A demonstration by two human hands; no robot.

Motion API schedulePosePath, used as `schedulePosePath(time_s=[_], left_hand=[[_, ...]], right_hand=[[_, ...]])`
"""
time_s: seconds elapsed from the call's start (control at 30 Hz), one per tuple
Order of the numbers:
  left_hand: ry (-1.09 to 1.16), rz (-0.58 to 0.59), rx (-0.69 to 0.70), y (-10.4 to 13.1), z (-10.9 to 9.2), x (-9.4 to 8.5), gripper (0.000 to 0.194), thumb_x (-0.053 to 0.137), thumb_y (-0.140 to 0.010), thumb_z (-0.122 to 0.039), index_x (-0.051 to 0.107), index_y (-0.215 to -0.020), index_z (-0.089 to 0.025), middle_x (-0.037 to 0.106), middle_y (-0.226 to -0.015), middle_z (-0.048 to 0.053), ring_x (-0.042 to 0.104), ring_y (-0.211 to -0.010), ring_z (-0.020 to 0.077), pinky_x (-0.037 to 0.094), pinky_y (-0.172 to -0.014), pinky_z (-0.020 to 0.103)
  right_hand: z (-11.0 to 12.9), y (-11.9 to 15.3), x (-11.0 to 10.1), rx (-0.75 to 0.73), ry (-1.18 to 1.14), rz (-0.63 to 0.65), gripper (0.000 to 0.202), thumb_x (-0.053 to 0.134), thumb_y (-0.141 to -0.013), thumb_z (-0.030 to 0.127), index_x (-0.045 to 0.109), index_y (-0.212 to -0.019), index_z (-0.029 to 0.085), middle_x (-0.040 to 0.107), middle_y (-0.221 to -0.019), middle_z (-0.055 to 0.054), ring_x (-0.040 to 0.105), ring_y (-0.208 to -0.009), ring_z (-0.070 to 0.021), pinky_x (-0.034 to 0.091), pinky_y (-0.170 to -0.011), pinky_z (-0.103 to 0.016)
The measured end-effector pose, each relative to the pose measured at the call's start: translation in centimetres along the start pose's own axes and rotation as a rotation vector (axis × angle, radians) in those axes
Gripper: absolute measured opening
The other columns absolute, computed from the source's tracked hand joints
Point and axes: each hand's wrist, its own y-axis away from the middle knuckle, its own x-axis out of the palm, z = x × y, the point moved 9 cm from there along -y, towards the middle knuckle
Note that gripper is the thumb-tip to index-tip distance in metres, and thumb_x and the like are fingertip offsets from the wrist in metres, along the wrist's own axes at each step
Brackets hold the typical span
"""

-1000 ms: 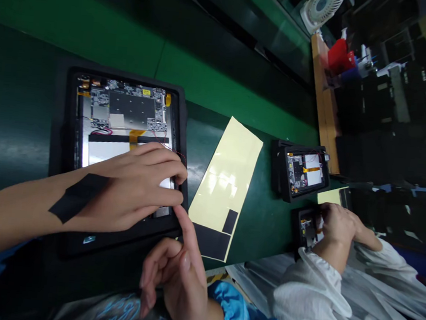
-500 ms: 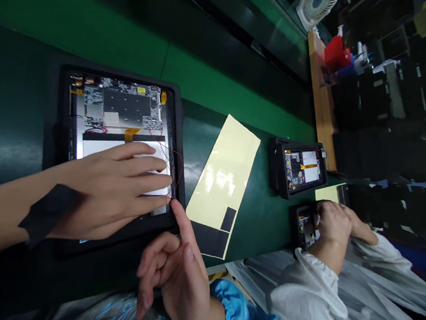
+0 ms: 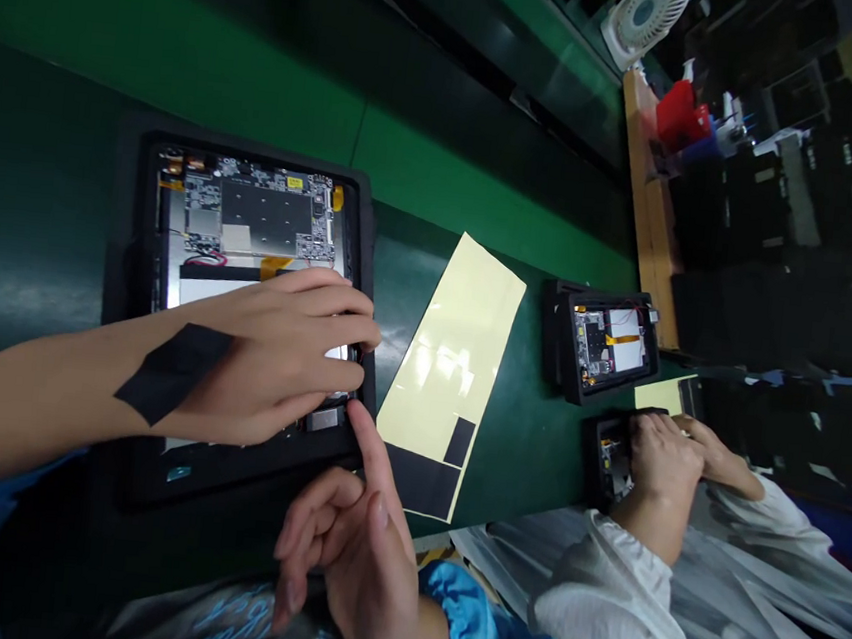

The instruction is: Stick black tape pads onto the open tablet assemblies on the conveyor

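Observation:
An opened tablet with a bare circuit board and a white battery sits in a black foam frame. My left hand, palm down, lies over the battery with fingers stretched to the frame's right side. A piece of black tape clings to the back of it. Palm up at the lower right corner, my right hand points its index finger at the inner edge, close to my left fingers. A small silver part shows beside that fingertip. What lies under my left fingers is hidden.
A yellow backing sheet with black adhesive pieces lies right of the tablet. Farther right stands another opened device in a black frame. A co-worker's hands work on a third device. A white fan stands at the back.
My left hand has slid right to the frame's side, covering the thin red wires that showed there. The silver part is now uncovered. My right hand has barely moved.

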Motion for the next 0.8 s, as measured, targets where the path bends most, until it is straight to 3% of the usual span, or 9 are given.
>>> schedulePosePath(time_s=[0.2, 0.4, 0.5, 0.67, 0.8], left_hand=[[-0.036, -0.02, 0.001, -0.3, 0.4, -0.1, 0.031, 0.048, -0.104, -0.009, 0.076, -0.11, -0.022, 0.074, -0.122, 0.007, 0.065, -0.127, 0.0291, 0.046, -0.124, 0.05], [-0.137, -0.092, -0.045, -0.3, 1.5, -0.1, 0.033, 0.044, -0.116, -0.02, 0.076, -0.109, -0.017, 0.072, -0.126, 0.011, 0.061, -0.131, 0.0315, 0.049, -0.114, 0.051], [-0.208, -0.039, -0.058, -0.3, 2.0, 0.5, 0.044, 0.033, -0.119, -0.019, 0.077, -0.116, -0.015, 0.072, -0.128, 0.009, 0.06, -0.127, 0.0251, 0.052, -0.11, 0.049], [-0.277, 0.0, -0.113, 0.0, 3.4, 1.5, 0.067, 0.013, -0.11, -0.019, 0.079, -0.116, -0.016, 0.069, -0.111, -0.003, 0.055, -0.105, 0.0112, 0.055, -0.09, 0.037], [-0.275, -0.005, -0.162, 0.2, 4.5, 1.3, 0.068, 0.014, -0.102, -0.014, 0.081, -0.105, -0.016, 0.068, -0.103, -0.002, 0.053, -0.096, 0.0092, 0.056, -0.084, 0.032]], right_hand=[[0.1, 0.0, 0.0, 0.026, 0.042, -0.017, 0.091, 0.066, -0.106, 0.076, 0.033, -0.179, 0.033, 0.076, -0.089, -0.001, 0.06, -0.053, -0.0131, 0.057, -0.053, -0.027], [0.3, -0.1, -0.1, 0.042, 0.072, -0.031, 0.095, 0.068, -0.103, 0.078, 0.034, -0.178, 0.03, 0.075, -0.084, 0.0, 0.057, -0.052, -0.0134, 0.055, -0.052, -0.026], [0.4, -0.1, -0.1, 0.048, 0.068, -0.021, 0.095, 0.069, -0.103, 0.078, 0.035, -0.178, 0.03, 0.075, -0.083, 0.0, 0.057, -0.052, -0.0133, 0.056, -0.052, -0.027], [0.5, -0.1, -0.1, 0.057, 0.086, -0.021, 0.096, 0.066, -0.103, 0.08, 0.033, -0.178, 0.029, 0.074, -0.081, 0.001, 0.056, -0.051, -0.0133, 0.057, -0.053, -0.027], [0.6, -0.2, -0.2, 0.07, 0.105, -0.031, 0.095, 0.068, -0.102, 0.08, 0.038, -0.176, 0.029, 0.074, -0.079, 0.001, 0.056, -0.05, -0.0137, 0.057, -0.052, -0.027]])
